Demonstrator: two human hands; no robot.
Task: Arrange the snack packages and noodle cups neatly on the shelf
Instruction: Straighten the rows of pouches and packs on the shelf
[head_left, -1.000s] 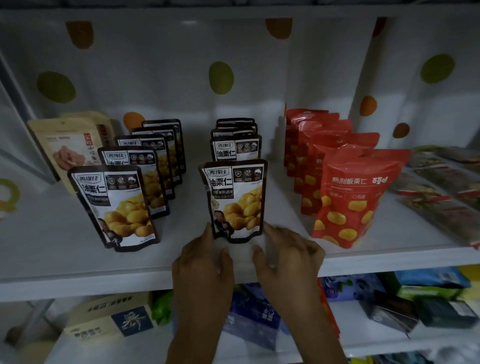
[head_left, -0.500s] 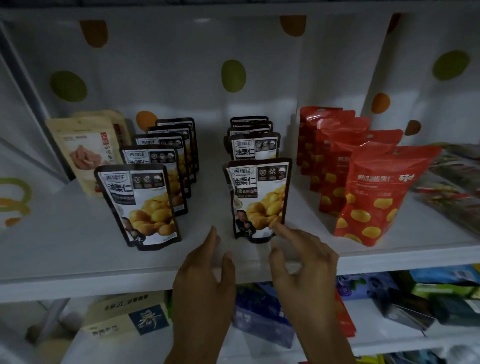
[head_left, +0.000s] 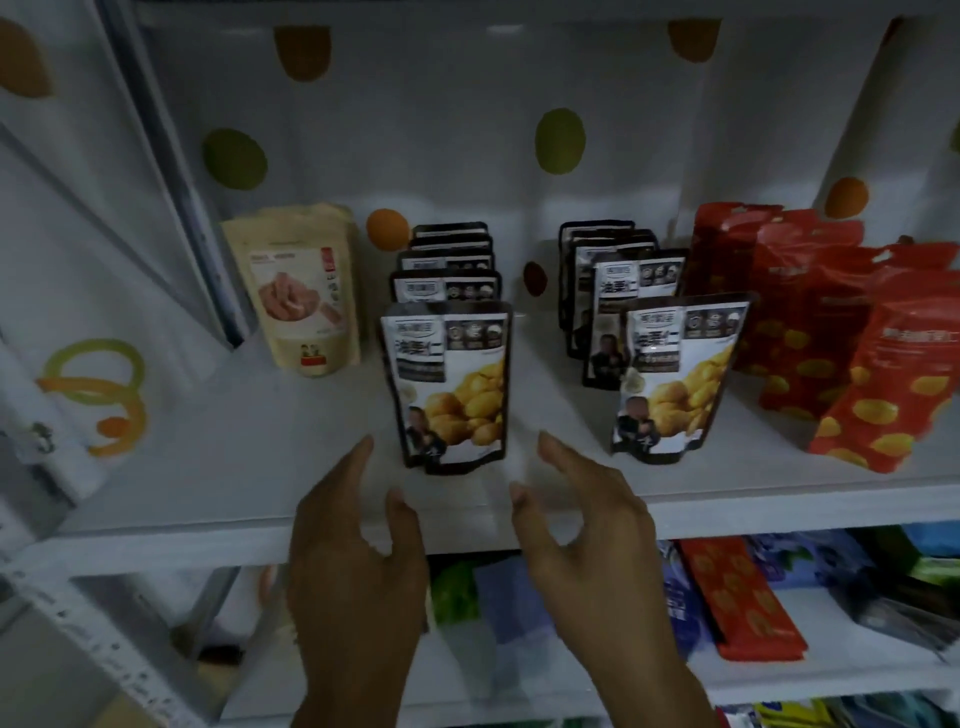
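Your left hand (head_left: 353, 540) and right hand (head_left: 582, 525) hovered spread, empty, flanking the left row's front dark glossy chestnut pouch (head_left: 449, 387) on the white shelf (head_left: 208, 457). Rows looked mostly tidy; noodle cups not visible.

Two rows of dark chestnut pouches upright on the white shelf (head_left: 208, 467): left row front pouch (head_left: 449, 387) near the front edge, right row front pouch (head_left: 675, 379) tilted slightly. Red pouches (head_left: 831, 332) in a row just right, leaning. Beige pouch (head_left: 298, 291) upright at back left.
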